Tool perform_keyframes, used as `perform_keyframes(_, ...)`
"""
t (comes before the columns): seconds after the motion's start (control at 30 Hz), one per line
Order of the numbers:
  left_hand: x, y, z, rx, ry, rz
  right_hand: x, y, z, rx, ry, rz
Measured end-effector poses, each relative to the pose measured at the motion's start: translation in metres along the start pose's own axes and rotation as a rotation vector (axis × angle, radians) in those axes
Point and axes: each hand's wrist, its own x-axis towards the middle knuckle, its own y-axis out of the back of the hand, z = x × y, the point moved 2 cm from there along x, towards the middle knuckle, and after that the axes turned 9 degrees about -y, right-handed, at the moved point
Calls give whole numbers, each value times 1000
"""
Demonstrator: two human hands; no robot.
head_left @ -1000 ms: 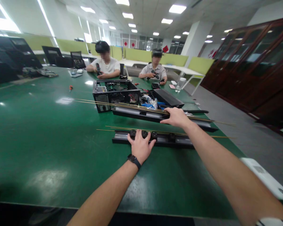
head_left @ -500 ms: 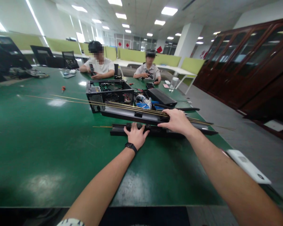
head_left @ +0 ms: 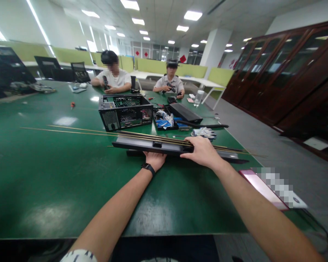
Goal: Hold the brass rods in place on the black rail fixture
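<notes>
Right hand: the right hand [head_left: 202,151] is gripping the upper channel [head_left: 168,148], curling around it with the thumb on the near side and the fingers reaching over the top.
Left hand: the left hand [head_left: 155,160] is reaching over from the near edge of the table [head_left: 71,182]; its fingers are hiding behind the upper channel, so I cannot tell how far they are opening or what they are holding. A dark watch [head_left: 148,167] is circling the wrist.
Upper channel: it is lying crosswise under the right hand, its right end pointing toward the table's right edge.
Brass rods: several thin brass rods [head_left: 153,137] are running along the upper channel, some sticking out well past its left end.
Lower channel: the black lower channel [head_left: 135,153] is showing just below the upper one, mostly covered; whether the two are touching is staying unclear.
Beyond the channels: an open computer case [head_left: 125,112] is standing toward the far edge, with a black tray [head_left: 155,122] just right of it and white gloves [head_left: 205,133] lying nearer the right edge.
Far edge: two co-workers [head_left: 113,78] are sitting there, each holding a dark object.
</notes>
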Motion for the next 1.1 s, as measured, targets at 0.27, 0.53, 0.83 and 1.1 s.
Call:
perform_keyframes(0.27,-1,-9,-13,-10,-85,68,-20,-6,-5,8,17,-26)
perform_keyframes(0.53,-14,5,-10,36,-175,136,-31,-10,-8,32,25,-36)
perform_keyframes(0.83,-79,43,5,42,-59,-190,-45,-13,-15,67,28,-31)
perform_keyframes(1.1,-142,96,25,-146,-231,-252,-64,-28,-27,126,39,-70)
